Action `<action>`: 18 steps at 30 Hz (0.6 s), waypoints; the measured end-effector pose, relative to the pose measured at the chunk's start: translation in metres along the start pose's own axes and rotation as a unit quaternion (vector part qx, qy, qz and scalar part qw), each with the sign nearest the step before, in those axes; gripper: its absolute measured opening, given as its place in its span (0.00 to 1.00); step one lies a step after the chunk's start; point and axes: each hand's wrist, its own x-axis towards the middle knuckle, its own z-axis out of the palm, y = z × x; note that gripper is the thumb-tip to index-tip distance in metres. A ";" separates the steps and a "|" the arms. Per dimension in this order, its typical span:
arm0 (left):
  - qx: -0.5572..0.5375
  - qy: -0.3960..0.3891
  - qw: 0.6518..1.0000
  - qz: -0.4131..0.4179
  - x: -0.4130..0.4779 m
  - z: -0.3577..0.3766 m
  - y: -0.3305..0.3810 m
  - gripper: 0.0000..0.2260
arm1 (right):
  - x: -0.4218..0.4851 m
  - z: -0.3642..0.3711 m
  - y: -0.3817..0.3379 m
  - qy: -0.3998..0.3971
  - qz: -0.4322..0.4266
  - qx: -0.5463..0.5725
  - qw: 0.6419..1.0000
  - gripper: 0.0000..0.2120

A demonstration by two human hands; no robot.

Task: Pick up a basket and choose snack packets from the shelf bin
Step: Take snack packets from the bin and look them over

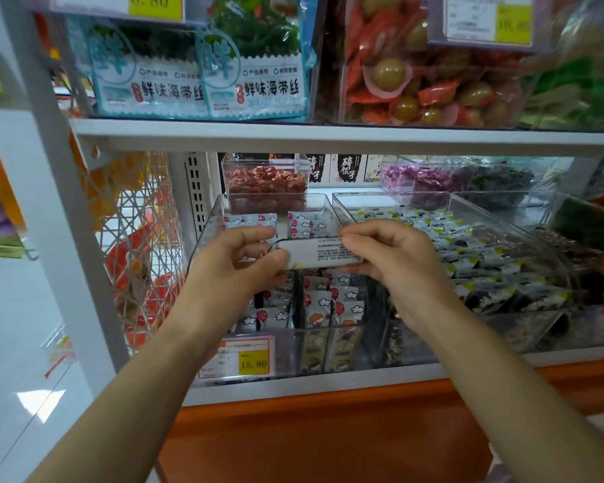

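Both hands hold one white snack packet with small printed text, just above a clear shelf bin. My left hand pinches its left end between thumb and fingers. My right hand pinches its right end the same way. The bin under them is full of small white packets with red and cloud prints. No basket is in view.
A second clear bin of white, black and yellow packets stands to the right. Smaller tubs of red and purple sweets sit behind. A white wire rack hangs at the left. The upper shelf overhangs close above.
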 end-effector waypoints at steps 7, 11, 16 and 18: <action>0.056 -0.039 0.997 0.031 -0.006 0.003 0.009 0.15 | 0.003 -0.001 0.002 0.054 -0.014 -0.084 0.995 0.08; 0.075 -0.048 0.996 0.013 -0.007 0.007 0.009 0.10 | -0.001 0.000 0.000 0.063 -0.072 -0.176 0.980 0.09; 0.080 -0.014 0.997 -0.013 -0.005 0.009 0.009 0.05 | -0.005 0.005 -0.001 0.031 -0.116 -0.204 0.972 0.08; 0.067 -0.009 0.997 -0.023 -0.004 0.007 0.010 0.09 | -0.006 0.005 -0.001 0.017 -0.119 -0.204 0.971 0.09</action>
